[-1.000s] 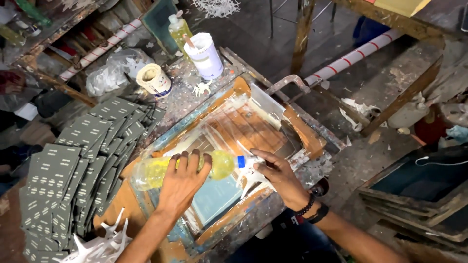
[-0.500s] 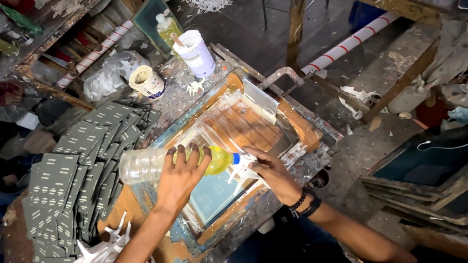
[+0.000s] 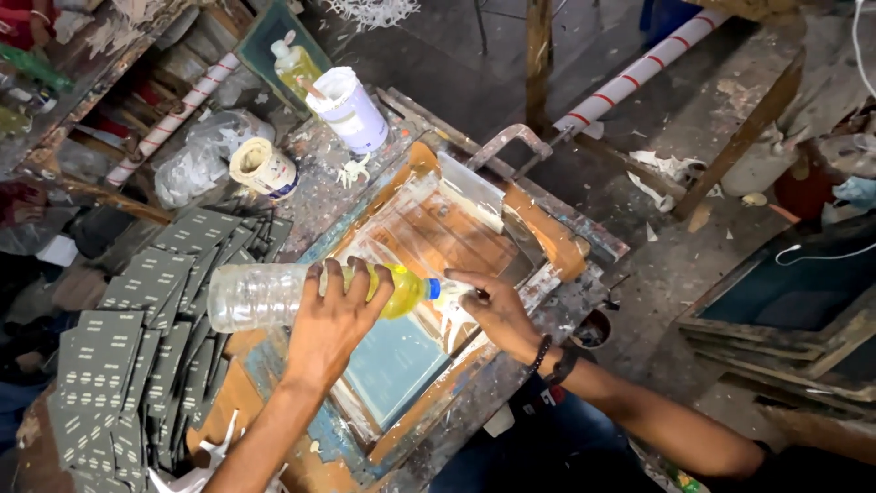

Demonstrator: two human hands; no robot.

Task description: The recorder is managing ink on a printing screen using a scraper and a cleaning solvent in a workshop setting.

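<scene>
Yellow liquid sits near the neck of the tipped bottle (image 3: 301, 294), mostly emptied, clamped in the left hand (image 3: 339, 315) over the screen frame (image 3: 557, 245) on the desk (image 3: 319, 196). Right hand (image 3: 497, 310) pinches something white at its blue-capped mouth; pouring looks underway.

- Left hand (image 3: 339, 315) comes up from the bottom edge on a bare forearm, back of the hand facing the camera, wrist pretty much straight.
- Its fingers (image 3: 358, 274) are curled over the top of what it grips, knuckles up.
- Right hand (image 3: 495, 310) reaches in from the lower right, arm bent at the elbow, dark band on the wrist.
- Its fingers point left, toward the left hand's fingertips, lying fairly flat and close together.
</scene>
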